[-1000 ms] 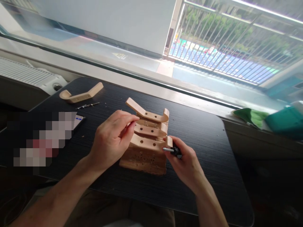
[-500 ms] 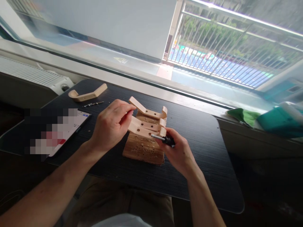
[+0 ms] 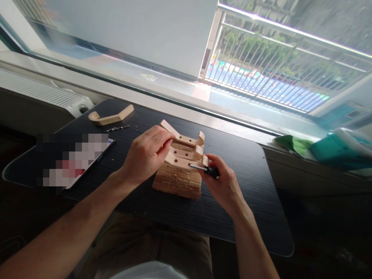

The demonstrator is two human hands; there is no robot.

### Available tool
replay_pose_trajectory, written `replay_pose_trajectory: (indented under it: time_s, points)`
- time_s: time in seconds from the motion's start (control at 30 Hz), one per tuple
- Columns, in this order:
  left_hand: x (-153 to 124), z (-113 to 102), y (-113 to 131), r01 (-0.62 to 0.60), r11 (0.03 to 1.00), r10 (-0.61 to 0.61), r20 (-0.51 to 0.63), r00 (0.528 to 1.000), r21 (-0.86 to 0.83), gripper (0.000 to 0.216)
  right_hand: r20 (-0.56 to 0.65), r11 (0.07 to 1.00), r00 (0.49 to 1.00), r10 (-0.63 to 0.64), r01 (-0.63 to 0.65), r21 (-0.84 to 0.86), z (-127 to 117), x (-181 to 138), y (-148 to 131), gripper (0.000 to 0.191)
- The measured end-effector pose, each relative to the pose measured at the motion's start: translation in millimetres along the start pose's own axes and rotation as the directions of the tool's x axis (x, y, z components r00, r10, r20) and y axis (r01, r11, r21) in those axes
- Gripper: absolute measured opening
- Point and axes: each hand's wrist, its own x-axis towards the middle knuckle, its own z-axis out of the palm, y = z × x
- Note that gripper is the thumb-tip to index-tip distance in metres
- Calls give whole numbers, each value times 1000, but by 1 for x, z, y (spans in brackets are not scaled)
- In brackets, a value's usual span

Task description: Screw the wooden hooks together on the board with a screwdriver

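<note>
Right hand [image 3: 225,184]: right of the block, fingers closed round the dark handle of the screwdriver [image 3: 207,169].
Screwdriver: shaft points left, lying low across the near hook [image 3: 182,162]; tip at its right hole [image 3: 189,165], contact can't tell.
Left hand [image 3: 147,151]: over the left ends of the hooks, thumb and fingertips pinched narrow; anything small between them, can't tell.
Wooden block [image 3: 176,185]: mid-table, many small holes on its near face; near hook, middle hook [image 3: 180,154] and far hook [image 3: 185,140] lie across it in a row.
Tip angle: shaft looks too flat for driving; better raised in line with the hole before any turning.
Steadying: block probably wants a firm hold, left fingers clear of the tip.
Pressure: light and straight, I'd judge, since a slip could mark the pale wood.
Table [image 3: 241,186]: loose hook [image 3: 112,118] and thin metal pieces [image 3: 117,128] far left, well apart from the block.
</note>
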Motion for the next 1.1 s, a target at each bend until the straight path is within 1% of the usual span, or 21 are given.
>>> replay_pose_trajectory:
  time_s: [0.13, 0.23, 0.37, 0.5, 0.63, 0.93, 1.1]
  points:
    - [-3, 5, 0, 13, 1000, -14, 22, 1000, 14, 17, 27, 999, 1000, -14, 15, -42, 2, -2, 3, 32]
    - [-9, 7, -1, 5, 1000, -5, 16, 1000, 25, 17, 43, 998, 999, -14, 17, -68, 5, -2, 5, 31]
    - [-15, 9, -2, -3, 999, 3, 16, 1000, 37, 16, 67, 998, 998, -1, 5, -61, 7, -2, 6, 31]
    - [-21, 13, -3, 24, 999, -25, 49, 998, 30, 15, 106, 997, 994, -6, 14, -75, 7, -2, 7, 28]
    - [-24, 16, -5, 43, 999, -44, 61, 997, 18, 15, 144, 999, 989, -22, 29, -42, 6, -3, 9, 30]
    - [-27, 17, -7, 45, 999, -45, 56, 997, 13, 16, 150, 998, 987, -60, 61, -4, 5, -5, 8, 34]
    - [-22, 15, -6, 14, 1000, -15, 39, 999, 24, 15, 142, 998, 988, -66, 66, 3, 4, -4, 8, 33]
